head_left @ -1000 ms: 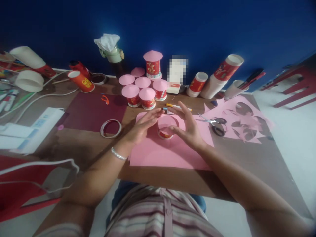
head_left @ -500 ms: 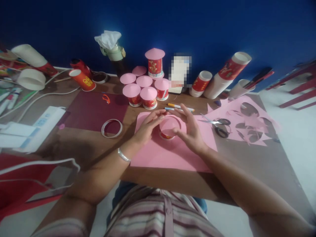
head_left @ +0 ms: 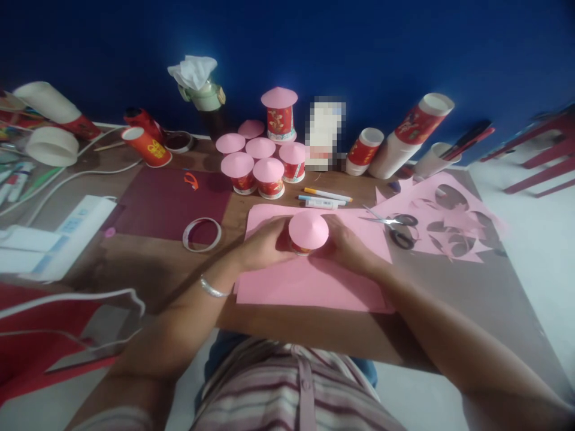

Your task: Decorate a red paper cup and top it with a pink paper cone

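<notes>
In front of me a red paper cup [head_left: 302, 248] stands upside down, capped with a pink paper cone [head_left: 308, 228]. Around its left side curves my left hand [head_left: 270, 242], with a silver bangle on the wrist. My right hand [head_left: 345, 242] closes on the right side. Both sets of fingertips are partly hidden behind the cone and cup. Beneath lies a stack of pink paper [head_left: 309, 287]. Just beyond are a white capped pen [head_left: 321, 204], a blue marker [head_left: 306, 197] and a yellow-ended marker [head_left: 330, 195].
Several cone-topped cups [head_left: 268, 173] are grouped at the back. Scissors [head_left: 395, 221] lie right of the paper, beside pink cut-out scraps [head_left: 449, 209]. A tape roll [head_left: 202, 234] rests on the left. Stacked paper cups [head_left: 413, 137] stand back right, a bottle [head_left: 204, 99] back left.
My hands have come down from above the cone, fingers spread, to the two sides of the cup. The cone now shows uncovered, and the white pen has come into view.
</notes>
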`<act>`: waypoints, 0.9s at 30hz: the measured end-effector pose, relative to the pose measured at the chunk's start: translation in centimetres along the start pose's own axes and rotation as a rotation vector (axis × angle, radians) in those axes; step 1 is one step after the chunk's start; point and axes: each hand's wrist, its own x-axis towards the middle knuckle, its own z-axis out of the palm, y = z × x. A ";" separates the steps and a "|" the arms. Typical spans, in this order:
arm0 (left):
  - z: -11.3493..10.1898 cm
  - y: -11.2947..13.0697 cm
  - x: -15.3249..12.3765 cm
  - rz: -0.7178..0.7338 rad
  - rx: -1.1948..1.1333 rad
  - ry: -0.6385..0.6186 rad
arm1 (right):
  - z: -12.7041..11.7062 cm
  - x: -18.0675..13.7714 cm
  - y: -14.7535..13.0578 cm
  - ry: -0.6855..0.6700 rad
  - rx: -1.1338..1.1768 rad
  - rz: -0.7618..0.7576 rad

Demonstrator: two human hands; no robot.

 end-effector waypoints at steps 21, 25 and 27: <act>2.5 -1.5 0.1 0.037 0.084 0.251 | 2.7 0.1 -1.0 0.242 0.170 0.093; 2.5 -0.5 0.2 0.038 0.027 0.346 | 3.1 0.7 -0.9 0.277 0.128 0.046; 2.1 0.1 0.4 0.045 -0.018 0.393 | 3.2 1.0 -0.9 0.292 0.107 0.008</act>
